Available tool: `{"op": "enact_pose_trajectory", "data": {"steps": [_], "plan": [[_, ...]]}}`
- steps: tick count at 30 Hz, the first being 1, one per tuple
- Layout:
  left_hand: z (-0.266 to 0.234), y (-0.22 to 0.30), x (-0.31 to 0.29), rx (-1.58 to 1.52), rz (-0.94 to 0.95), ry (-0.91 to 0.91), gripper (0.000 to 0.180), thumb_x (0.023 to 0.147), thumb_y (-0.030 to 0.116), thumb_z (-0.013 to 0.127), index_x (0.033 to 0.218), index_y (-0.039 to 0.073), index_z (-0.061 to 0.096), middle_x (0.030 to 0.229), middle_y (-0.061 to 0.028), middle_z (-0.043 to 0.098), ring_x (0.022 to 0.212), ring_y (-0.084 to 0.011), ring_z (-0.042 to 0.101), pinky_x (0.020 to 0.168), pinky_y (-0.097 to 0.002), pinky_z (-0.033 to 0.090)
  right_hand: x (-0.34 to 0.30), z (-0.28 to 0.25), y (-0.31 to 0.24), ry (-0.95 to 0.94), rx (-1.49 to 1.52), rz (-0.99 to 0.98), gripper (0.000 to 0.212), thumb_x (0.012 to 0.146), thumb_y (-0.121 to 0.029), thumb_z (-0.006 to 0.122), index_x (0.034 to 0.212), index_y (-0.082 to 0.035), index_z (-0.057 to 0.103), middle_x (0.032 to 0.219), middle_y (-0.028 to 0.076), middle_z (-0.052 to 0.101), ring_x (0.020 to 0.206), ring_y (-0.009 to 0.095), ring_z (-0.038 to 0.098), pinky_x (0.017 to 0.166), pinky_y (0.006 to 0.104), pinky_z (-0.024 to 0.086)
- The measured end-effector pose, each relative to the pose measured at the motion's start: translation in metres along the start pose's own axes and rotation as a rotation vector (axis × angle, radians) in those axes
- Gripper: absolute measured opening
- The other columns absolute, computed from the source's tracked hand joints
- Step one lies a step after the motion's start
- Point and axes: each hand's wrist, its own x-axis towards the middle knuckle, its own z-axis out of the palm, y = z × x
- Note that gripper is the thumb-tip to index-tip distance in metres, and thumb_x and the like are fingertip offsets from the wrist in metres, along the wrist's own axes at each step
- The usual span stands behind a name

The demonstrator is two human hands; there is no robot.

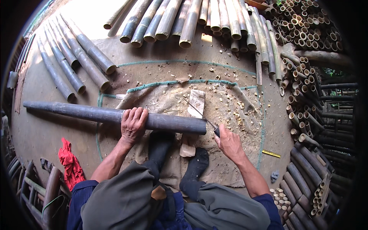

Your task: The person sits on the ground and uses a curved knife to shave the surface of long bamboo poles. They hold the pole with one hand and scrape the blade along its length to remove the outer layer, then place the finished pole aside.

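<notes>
A long dark bamboo pole [168, 122] lies crosswise in front of me, its right part resting over a pale wooden block [196, 100]. My left hand [134, 122] is closed over the pole near its middle, fingers wrapped across the top. In my right hand [229, 142], just beyond the pole's right end, is the dark handle of a knife [194, 108]. Its long thin blade slants up and left past that end and over the block. Whether the blade touches the bamboo I cannot tell. My feet, in dark socks, stand on either side of the block's near end.
Sacking [153, 100] strewn with wood chips lies under the block. Bamboo poles [166, 21] lie at the far side, with others [76, 57] at the far left. Cut bamboo pieces [303, 30] are stacked along the right. A red cloth [71, 165] and a yellow strip [271, 153] lie nearby.
</notes>
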Motion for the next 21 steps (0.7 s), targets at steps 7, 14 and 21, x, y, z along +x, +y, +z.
{"op": "enact_pose_trajectory", "data": {"steps": [7,14,21], "plan": [[-0.035,-0.044,0.053,-0.272,-0.032,-0.852,0.077,0.055,0.032,0.091,0.124,0.010,0.066,0.116,-0.0115,0.068,0.122,-0.0293,0.060,0.108,-0.0448,0.041,-0.006,-0.056,-0.045,0.177,0.336,-0.229,0.038,0.100,-0.030,0.075,0.113,-0.001,0.053,0.088,0.024,0.070,0.079,0.044,0.074,0.065,0.0526,0.057],[-0.017,-0.037,0.028,-0.233,-0.008,-0.540,0.047,0.058,0.028,0.083,0.098,0.008,0.068,0.098,-0.0103,0.070,0.107,-0.0298,0.066,0.106,-0.0452,0.041,0.007,-0.019,0.015,-0.103,0.054,0.040,0.035,0.101,-0.028,0.073,0.110,-0.001,0.054,0.085,0.027,0.071,0.081,0.048,0.072,0.068,0.0554,0.055],[-0.017,-0.032,0.017,-0.224,-0.052,-0.445,0.045,0.059,0.024,0.081,0.098,0.009,0.064,0.097,-0.0086,0.068,0.105,-0.0279,0.065,0.107,-0.0440,0.041,-0.014,-0.021,-0.018,0.421,0.239,-0.380,0.031,0.099,-0.024,0.076,0.107,-0.001,0.056,0.087,0.021,0.071,0.073,0.040,0.074,0.064,0.0486,0.058]]}}
